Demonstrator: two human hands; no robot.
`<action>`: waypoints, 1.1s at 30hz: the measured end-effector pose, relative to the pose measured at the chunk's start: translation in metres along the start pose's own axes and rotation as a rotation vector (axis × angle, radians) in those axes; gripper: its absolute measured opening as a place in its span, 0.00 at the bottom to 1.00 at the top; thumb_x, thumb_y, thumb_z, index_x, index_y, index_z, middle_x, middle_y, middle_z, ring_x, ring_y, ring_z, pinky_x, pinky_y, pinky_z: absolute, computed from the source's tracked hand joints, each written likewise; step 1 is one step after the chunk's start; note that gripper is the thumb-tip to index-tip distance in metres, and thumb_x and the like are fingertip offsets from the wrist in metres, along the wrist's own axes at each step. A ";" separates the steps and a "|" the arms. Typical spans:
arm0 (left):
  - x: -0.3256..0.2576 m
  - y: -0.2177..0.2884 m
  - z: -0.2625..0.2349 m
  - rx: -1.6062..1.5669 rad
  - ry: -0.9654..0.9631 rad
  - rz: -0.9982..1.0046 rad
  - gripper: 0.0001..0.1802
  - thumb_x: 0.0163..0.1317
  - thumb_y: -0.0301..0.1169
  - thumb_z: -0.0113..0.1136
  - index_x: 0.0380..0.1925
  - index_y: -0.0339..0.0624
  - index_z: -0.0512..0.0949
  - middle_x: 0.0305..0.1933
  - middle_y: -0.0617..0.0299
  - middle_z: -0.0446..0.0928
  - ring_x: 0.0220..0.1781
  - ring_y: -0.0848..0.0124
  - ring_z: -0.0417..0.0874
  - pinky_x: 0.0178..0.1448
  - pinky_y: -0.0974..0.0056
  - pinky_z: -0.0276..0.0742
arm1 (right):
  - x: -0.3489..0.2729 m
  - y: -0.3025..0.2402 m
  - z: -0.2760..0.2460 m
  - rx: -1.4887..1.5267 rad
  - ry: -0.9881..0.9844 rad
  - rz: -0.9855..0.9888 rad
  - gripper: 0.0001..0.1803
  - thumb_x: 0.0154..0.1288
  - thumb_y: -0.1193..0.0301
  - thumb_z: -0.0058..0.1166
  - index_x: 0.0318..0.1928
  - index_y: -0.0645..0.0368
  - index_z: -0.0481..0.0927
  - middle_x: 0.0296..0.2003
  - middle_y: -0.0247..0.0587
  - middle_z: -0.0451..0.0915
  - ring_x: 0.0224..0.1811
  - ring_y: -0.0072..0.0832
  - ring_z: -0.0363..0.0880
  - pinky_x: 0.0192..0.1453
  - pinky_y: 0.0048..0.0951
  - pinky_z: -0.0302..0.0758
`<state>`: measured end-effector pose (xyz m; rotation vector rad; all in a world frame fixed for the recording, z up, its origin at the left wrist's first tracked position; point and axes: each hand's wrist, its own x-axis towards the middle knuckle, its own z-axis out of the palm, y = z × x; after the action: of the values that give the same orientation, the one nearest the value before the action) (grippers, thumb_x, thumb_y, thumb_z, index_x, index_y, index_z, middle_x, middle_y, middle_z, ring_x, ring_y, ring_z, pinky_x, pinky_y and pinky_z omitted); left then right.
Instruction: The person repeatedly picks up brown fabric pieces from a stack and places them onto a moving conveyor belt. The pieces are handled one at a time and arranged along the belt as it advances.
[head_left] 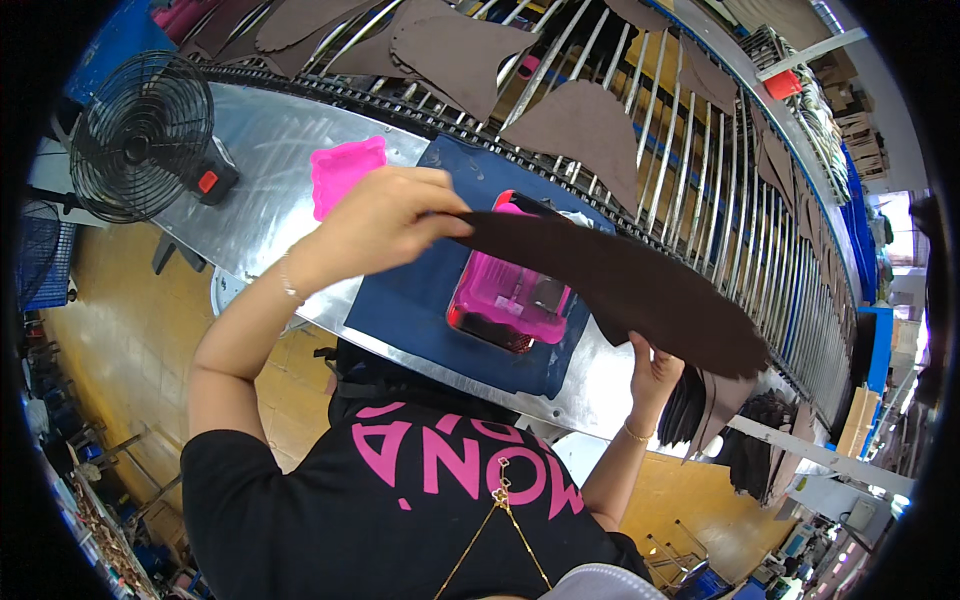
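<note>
"Yellow floor [120, 300], black fan [138, 148], then the metal desk [262, 130]?"

"Yes, with a pink tray [345, 170] on it."

"And the left hand [405, 220]?"

"It pinches one tip of a brown sheet [620, 285], held above the blue mat [400, 290]."

"The right hand [654, 372]?"

"Half-curled at the sheet's lower edge, grip unclear, near the rod rack [690, 170]."

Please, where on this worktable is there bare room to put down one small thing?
Bare metal tabletop shows between the fan and the pink tray; the blue mat is free left of the pink basket. It is crowded at the basket, partly hidden by the held brown piece.
</note>
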<state>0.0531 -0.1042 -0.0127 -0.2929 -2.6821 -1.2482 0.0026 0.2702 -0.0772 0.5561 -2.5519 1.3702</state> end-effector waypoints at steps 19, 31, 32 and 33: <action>0.129 0.071 0.058 0.281 0.194 0.609 0.04 0.49 0.25 0.59 0.24 0.48 0.80 0.33 0.62 0.68 0.40 0.63 0.69 0.43 0.60 0.63 | 0.047 -0.021 -0.152 0.030 0.392 0.096 0.15 0.64 0.69 0.58 0.47 0.64 0.75 0.41 0.33 0.78 0.37 0.15 0.73 0.40 0.16 0.71; 0.126 0.014 -0.056 0.365 0.781 0.361 0.15 0.57 0.32 0.61 0.45 0.43 0.77 0.48 0.50 0.68 0.53 0.54 0.67 0.58 0.57 0.64 | 0.209 0.056 0.044 0.784 0.039 0.364 0.09 0.68 0.73 0.51 0.45 0.57 0.67 0.28 0.31 0.72 0.20 0.23 0.77 0.23 0.21 0.78; 0.119 0.005 -0.058 0.348 0.779 0.315 0.15 0.57 0.32 0.61 0.44 0.44 0.77 0.48 0.52 0.68 0.53 0.55 0.68 0.57 0.58 0.65 | 0.216 0.070 0.062 0.835 0.027 0.418 0.10 0.68 0.73 0.50 0.46 0.56 0.66 0.29 0.32 0.73 0.21 0.24 0.78 0.24 0.22 0.79; 0.105 -0.003 -0.060 0.330 0.783 0.241 0.15 0.58 0.33 0.60 0.46 0.46 0.77 0.48 0.54 0.69 0.53 0.57 0.70 0.57 0.57 0.66 | 0.223 0.080 0.083 0.871 -0.006 0.458 0.11 0.68 0.74 0.50 0.48 0.55 0.65 0.30 0.33 0.73 0.22 0.25 0.78 0.25 0.23 0.79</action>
<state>-0.0446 -0.1408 0.0480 -0.0528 -2.0390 -0.6384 -0.2328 0.1888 -0.1087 0.0588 -2.0365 2.6437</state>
